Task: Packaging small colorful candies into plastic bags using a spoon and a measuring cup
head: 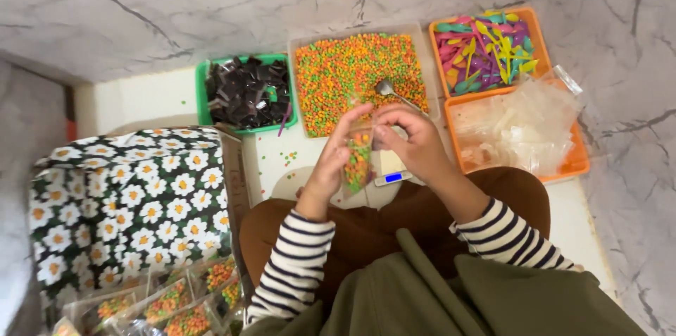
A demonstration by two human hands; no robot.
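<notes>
Hands: left (329,167) and right (415,142), both pinching small clear bag (358,160) of orange-green pellets, held upright between them, above pocket scale (393,177). Step judged: closing or checking filled bag; mouth possibly being pressed shut, blurred. Next move calls for firm, level grip to avoid spills. Beyond hands: pellet tray (422,54) with metal scoop (386,86); beyond left hand, green tray of dark squares (204,96); beyond right hand, coloured spoons (486,44), empty bags (524,125). Below left hand: filled bags (169,304).
</notes>
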